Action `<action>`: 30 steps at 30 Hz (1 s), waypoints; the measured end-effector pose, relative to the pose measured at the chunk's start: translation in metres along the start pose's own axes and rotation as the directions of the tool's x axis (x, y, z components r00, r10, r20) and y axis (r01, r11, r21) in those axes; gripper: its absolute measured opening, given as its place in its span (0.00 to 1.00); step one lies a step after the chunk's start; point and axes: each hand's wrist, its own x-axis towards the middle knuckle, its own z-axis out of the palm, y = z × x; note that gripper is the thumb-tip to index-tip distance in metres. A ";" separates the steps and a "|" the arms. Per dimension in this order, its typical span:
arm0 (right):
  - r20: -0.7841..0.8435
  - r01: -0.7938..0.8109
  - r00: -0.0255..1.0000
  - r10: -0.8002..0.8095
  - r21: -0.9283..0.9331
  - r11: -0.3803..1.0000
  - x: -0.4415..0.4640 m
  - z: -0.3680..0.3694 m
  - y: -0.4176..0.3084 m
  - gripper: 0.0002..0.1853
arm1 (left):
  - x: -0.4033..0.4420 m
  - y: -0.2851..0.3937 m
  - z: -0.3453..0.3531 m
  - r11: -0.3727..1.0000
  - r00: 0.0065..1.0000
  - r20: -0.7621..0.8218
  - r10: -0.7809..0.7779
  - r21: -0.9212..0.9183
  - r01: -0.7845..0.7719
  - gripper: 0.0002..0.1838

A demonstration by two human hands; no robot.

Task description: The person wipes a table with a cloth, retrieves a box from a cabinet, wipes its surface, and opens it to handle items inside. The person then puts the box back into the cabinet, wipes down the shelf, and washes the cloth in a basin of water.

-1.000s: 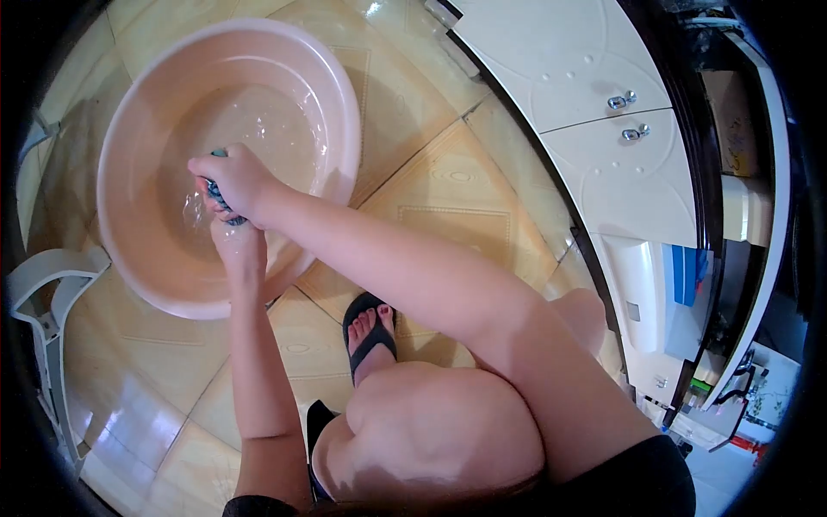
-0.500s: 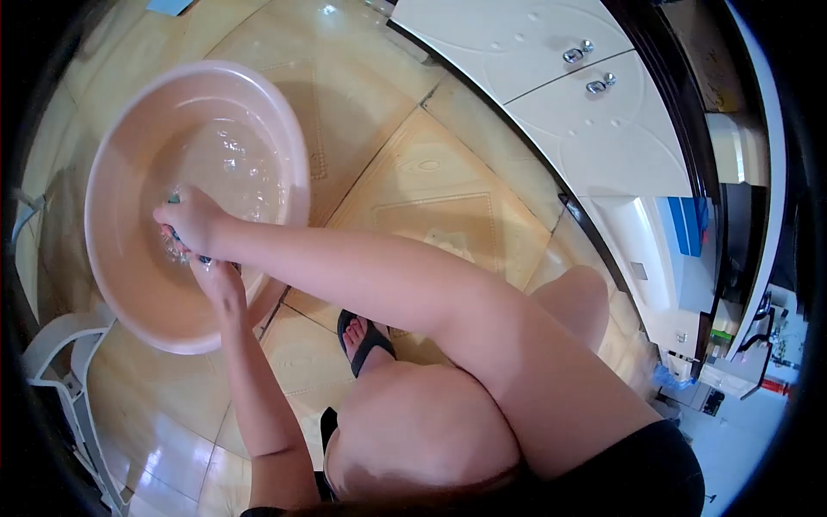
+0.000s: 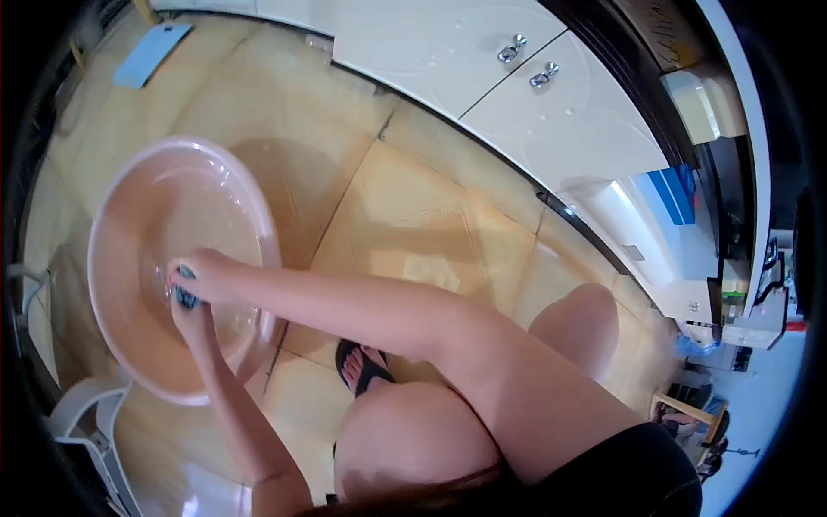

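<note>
Both hands meet over the pink basin (image 3: 116,336), which holds shallow, clear water. My right hand (image 3: 211,274) is closed on one end of a small, dark bluish-green wad of wet cloth (image 3: 185,289). From below, my left hand (image 3: 194,320) has its fingers wrapped round the other end. Most of the cloth is hidden inside the fists, so its exact kind cannot be made out. The hands are close together, near the basin's middle.
White cabinets (image 3: 413,52) with metal knobs line the far side. A white chair-like frame (image 3: 90,409) stands at lower left, beside the basin. A light blue flat board (image 3: 153,56) lies on the tiled floor (image 3: 345,155). My sandalled foot (image 3: 357,366) is near the basin.
The view has shifted, so the basin and hands appear lower and more of the blue board shows. My hands have turned against each other around the cloth and keep hold of it.
</note>
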 end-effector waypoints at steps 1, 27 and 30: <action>-0.027 0.106 0.994 -0.106 -0.006 0.994 -0.004 -0.004 -0.002 0.09 | -0.001 0.014 0.002 0.996 0.996 -0.009 0.086 -0.013 -0.086 0.23; -0.423 -0.117 0.888 -0.177 -0.583 0.804 -0.211 -0.404 -0.126 0.28 | -0.102 0.312 0.385 0.950 0.451 0.849 0.276 -0.169 -0.264 0.29; -0.559 -0.241 0.809 -0.182 -0.598 0.764 -0.279 -0.439 -0.156 0.30 | -0.131 0.348 0.431 0.971 0.182 0.964 0.194 -0.163 -0.176 0.32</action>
